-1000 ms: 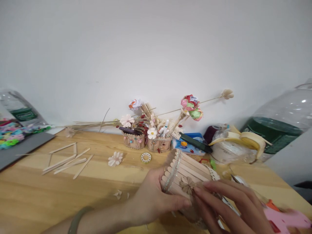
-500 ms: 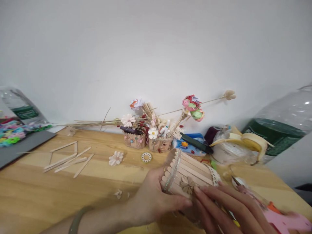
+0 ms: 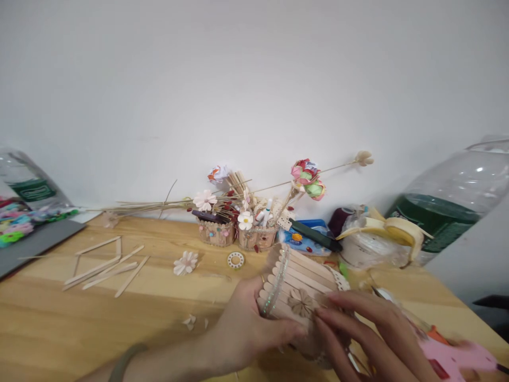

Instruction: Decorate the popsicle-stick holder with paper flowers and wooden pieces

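My left hand (image 3: 242,323) is wrapped around the base of a craft-stick holder (image 3: 310,270), tilted on its side, its thumb along the near face. A glittery band (image 3: 276,284) runs across the sticks near that end, and lace trim (image 3: 338,278) edges the other. On the side facing me sits a brown petalled flower (image 3: 301,302). My right hand (image 3: 369,329) is at the flower's right edge, its fingertips pinched together; whatever lies between them is too small to make out.
Behind stand two decorated baskets (image 3: 217,233) with paper flowers. Loose craft sticks (image 3: 99,270), a pale flower (image 3: 185,263) and a tape roll (image 3: 236,260) lie leftward. Banana peel (image 3: 409,233), a large bottle (image 3: 441,217) and a pink glue gun (image 3: 453,355) are on the right.
My right fingers have lifted slightly and spread a little at the flower's edge. The holder stays in my left hand. The whole view has shifted slightly.
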A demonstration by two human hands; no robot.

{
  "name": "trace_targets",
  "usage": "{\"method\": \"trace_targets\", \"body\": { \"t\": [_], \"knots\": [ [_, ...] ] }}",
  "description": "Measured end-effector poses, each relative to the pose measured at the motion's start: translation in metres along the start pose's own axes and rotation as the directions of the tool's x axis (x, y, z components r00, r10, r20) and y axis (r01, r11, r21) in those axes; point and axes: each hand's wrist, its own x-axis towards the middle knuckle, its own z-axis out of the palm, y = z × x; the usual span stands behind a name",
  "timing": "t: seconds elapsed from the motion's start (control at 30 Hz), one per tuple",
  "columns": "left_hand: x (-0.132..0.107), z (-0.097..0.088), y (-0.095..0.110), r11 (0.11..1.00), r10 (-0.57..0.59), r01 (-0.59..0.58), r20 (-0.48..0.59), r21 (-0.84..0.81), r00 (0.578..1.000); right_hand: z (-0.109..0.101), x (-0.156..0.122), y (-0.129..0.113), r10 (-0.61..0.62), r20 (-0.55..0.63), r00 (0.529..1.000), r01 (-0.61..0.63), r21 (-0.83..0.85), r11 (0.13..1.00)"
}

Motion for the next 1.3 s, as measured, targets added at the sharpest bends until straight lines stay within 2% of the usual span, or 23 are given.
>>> {"method": "trace_targets", "body": {
  "t": [0.2,0.37,0.57,0.67,0.73,0.8,0.87,0.93,1.0,1.1,1.17,1.3],
  "knots": [
    [-0.001,0.002,-0.002,1.0,-0.002,0.002,-0.022,0.031,1.0,-0.001,0.003,-0.001,0.025,0.049,0.998,-0.026,0.013,1.0],
    [-0.003,0.006,0.0,0.996,-0.018,0.022,-0.038,0.083,0.999,-0.001,0.008,-0.003,0.024,0.028,0.999,-0.025,0.009,1.0],
    [-0.003,0.011,0.004,0.983,-0.024,0.043,-0.104,0.18,0.994,-0.001,0.011,-0.004,0.023,0.05,0.998,-0.024,0.024,0.999],
    [-0.003,0.009,0.003,0.987,-0.018,0.03,-0.075,0.16,0.997,-0.003,0.011,-0.006,0.035,0.061,0.998,-0.037,0.03,0.999],
    [-0.004,0.007,0.001,0.989,-0.006,0.012,-0.041,0.149,0.999,-0.004,0.011,-0.006,0.07,0.077,0.995,-0.074,0.049,0.996],
    [-0.004,0.004,0.0,0.986,0.013,-0.005,-0.047,0.167,0.999,-0.003,0.008,-0.004,0.183,0.063,0.981,-0.188,0.072,0.98],
    [-0.004,0.003,-0.002,0.984,0.031,-0.016,-0.081,0.175,0.996,0.001,0.004,0.002,0.321,0.046,0.946,-0.325,0.132,0.937],
    [-0.003,0.003,-0.002,0.989,0.041,-0.026,-0.103,0.146,0.994,0.007,-0.001,0.009,0.389,0.091,0.917,-0.4,0.234,0.886],
    [-0.003,0.004,-0.003,0.994,0.041,-0.029,-0.117,0.101,0.992,0.014,-0.006,0.014,0.365,0.189,0.912,-0.408,0.31,0.858],
    [-0.004,0.001,-0.005,0.999,0.02,-0.013,-0.142,0.05,0.99,0.02,-0.009,0.015,0.345,0.28,0.896,-0.426,0.314,0.849],
    [-0.006,-0.002,-0.005,0.999,-0.005,0.011,-0.147,0.034,0.989,0.021,-0.008,0.013,0.349,0.292,0.891,-0.434,0.312,0.845],
    [-0.006,-0.004,0.003,0.997,-0.075,0.08,-0.192,0.019,0.978,0.023,-0.006,0.005,0.373,0.243,0.895,-0.437,0.321,0.84]
  ]
}}
